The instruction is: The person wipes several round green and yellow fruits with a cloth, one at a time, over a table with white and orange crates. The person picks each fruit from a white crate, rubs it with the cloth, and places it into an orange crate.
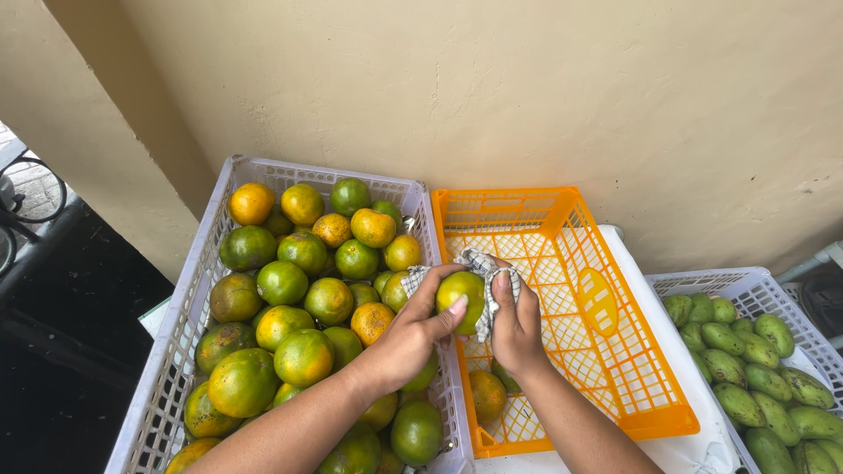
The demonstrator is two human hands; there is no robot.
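At centre frame, the left hand [408, 338] grips a green-yellow citrus fruit [461, 297], thumb pressed on its front and fingers curled behind, while the right hand [516, 323] presses a checked cloth [481, 263] against the fruit's right side with fingers closed over the fabric. The fruit is held above the border between a white crate [198, 290], left of centre and heaped with green and orange citrus, and an orange crate [615, 351], right of centre, holding two fruits at its lower left corner. A second white crate of green mangoes [746, 360] occupies the lower right of the frame.
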